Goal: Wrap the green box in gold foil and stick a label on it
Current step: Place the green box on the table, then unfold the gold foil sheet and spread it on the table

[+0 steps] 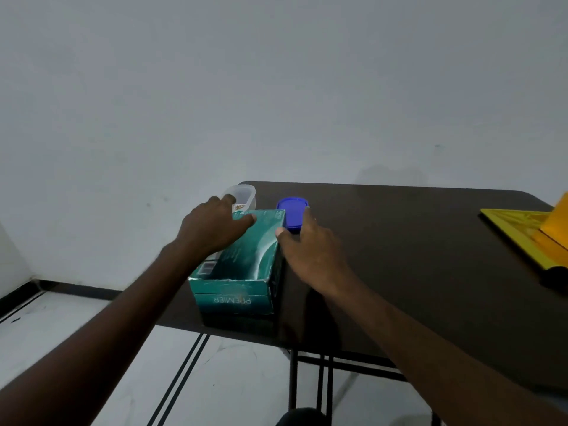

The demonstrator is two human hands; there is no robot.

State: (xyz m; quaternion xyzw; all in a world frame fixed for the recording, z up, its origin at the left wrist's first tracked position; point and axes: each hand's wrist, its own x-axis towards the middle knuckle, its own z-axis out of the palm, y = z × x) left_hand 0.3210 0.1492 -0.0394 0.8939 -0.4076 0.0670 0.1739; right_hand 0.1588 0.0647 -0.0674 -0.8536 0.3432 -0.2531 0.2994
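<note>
A green box (246, 265) printed "PREMIER" lies at the left front corner of the dark table (415, 256). My left hand (215, 226) rests on the box's far left top, thumb lying across the top face. My right hand (307, 244) is at the box's right side, thumb touching its upper right edge, fingers stretched toward the back. Gold foil (522, 232) lies flat at the table's right edge, partly cut off by the frame. No label is in view.
A clear plastic container (242, 195) stands behind the box at the table's back left corner. A blue lid (292, 210) lies beside it, just past my right fingers. White floor with black lines runs below the table's left edge.
</note>
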